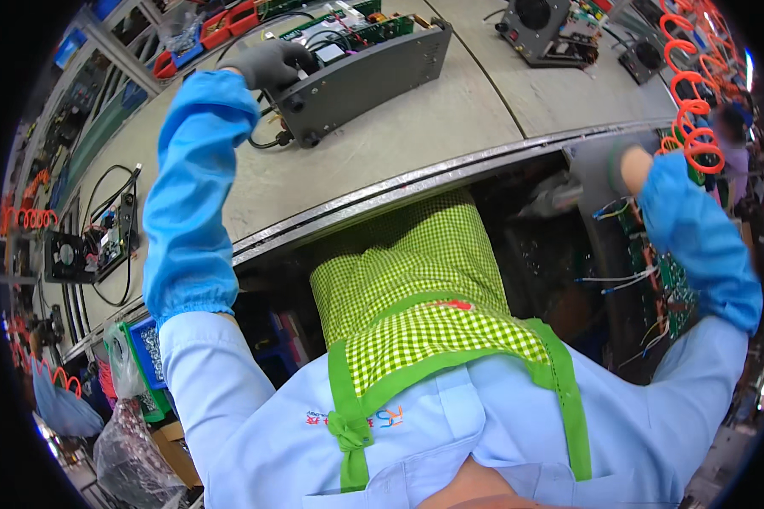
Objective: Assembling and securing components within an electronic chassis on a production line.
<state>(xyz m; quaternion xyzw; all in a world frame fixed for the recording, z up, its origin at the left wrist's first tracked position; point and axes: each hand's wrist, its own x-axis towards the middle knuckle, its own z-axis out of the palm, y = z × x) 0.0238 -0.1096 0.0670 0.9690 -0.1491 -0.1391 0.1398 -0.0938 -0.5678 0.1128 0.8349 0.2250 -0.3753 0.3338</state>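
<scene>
An open dark grey electronics housing point(373, 85) stands on the table ahead of me, with green circuit boards point(382, 32), wires and white parts in it. My left hand point(272, 64), in a grey glove, is closed over its left end, fingers curled at the inner side. A black cable point(272, 142) comes out near the lower left corner. Far to the right, at the table's front edge, my right hand point(607, 163) is smeared by motion, so its fingers cannot be made out. It is nearest to a dark panel with circuit boards point(666, 280) and loose white-tipped wires point(624, 280).
Another opened unit with a fan point(535, 21) stands at the back right. A smaller fan unit point(89, 246) sits at the left. Orange coiled hoses point(688, 93) hang on the right. Red bins point(229, 21) line the back left; the metal table edge point(382, 188) runs before me.
</scene>
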